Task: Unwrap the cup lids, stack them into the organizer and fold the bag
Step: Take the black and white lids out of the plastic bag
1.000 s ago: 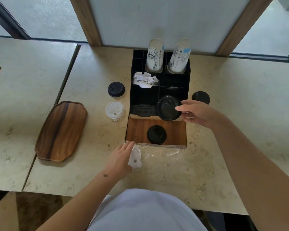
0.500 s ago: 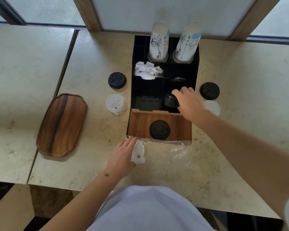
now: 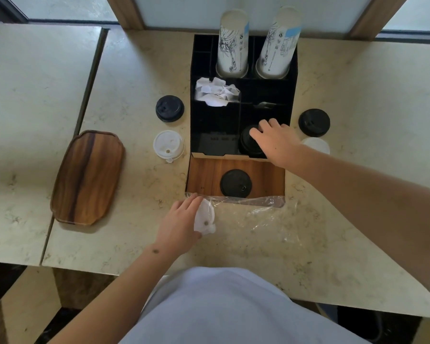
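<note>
Partway through: right hand [image 3: 277, 142] pressing black lid [image 3: 249, 143] down into organizer [image 3: 242, 115] compartment beneath its spread fingers, left hand [image 3: 181, 223] gripping white lid [image 3: 205, 218] beside emptied bag [image 3: 266, 214], loose lids either side unstacked, bag unfolded.

Lids, organizer, bag

Black lid [image 3: 248, 142] in black organizer's [image 3: 216, 135] five-o'clock compartment; white lid [image 3: 205, 218] tilted at clear bag's [image 3: 266, 214] nine-o'clock edge.
</note>
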`<state>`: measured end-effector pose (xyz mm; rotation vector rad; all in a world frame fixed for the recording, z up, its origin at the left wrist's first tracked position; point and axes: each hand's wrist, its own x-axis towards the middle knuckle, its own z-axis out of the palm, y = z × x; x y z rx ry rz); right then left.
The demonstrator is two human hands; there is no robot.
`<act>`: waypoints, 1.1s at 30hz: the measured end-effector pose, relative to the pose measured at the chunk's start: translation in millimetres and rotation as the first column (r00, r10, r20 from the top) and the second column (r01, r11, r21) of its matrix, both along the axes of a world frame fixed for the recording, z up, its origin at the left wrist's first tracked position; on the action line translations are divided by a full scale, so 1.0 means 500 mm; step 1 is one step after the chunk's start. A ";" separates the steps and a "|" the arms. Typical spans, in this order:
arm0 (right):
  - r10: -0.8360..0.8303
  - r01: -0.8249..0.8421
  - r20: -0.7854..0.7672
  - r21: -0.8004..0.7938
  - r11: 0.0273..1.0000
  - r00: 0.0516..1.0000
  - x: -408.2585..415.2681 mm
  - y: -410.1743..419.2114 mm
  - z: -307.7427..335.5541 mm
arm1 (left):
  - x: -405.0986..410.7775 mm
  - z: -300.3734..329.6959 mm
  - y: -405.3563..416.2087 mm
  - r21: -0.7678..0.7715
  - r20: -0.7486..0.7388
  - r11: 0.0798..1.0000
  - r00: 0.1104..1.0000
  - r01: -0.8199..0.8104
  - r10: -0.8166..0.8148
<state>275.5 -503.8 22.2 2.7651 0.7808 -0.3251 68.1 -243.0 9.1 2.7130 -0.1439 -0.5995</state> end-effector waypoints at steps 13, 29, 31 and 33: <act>-0.597 0.660 -0.382 0.662 0.355 0.705 -0.211 -0.105 0.011 | -0.003 -0.020 0.007 -0.005 0.017 1.000 1.000 0.004 -0.004; 0.060 0.994 -0.998 -0.017 -0.110 -0.011 -0.363 -0.102 -0.056 | -0.016 -0.016 0.058 -0.224 -0.264 0.748 0.778 -0.625 0.570; 0.224 0.993 -0.972 -0.089 -0.082 -0.069 -0.363 -0.088 -0.045 | -0.026 -0.021 0.061 -0.217 -0.329 0.721 0.745 -0.658 0.581; 0.271 0.990 -0.955 -0.137 -0.037 -0.122 -0.366 -0.071 -0.036 | -0.033 -0.027 0.056 -0.220 -0.343 0.708 0.733 -0.671 0.588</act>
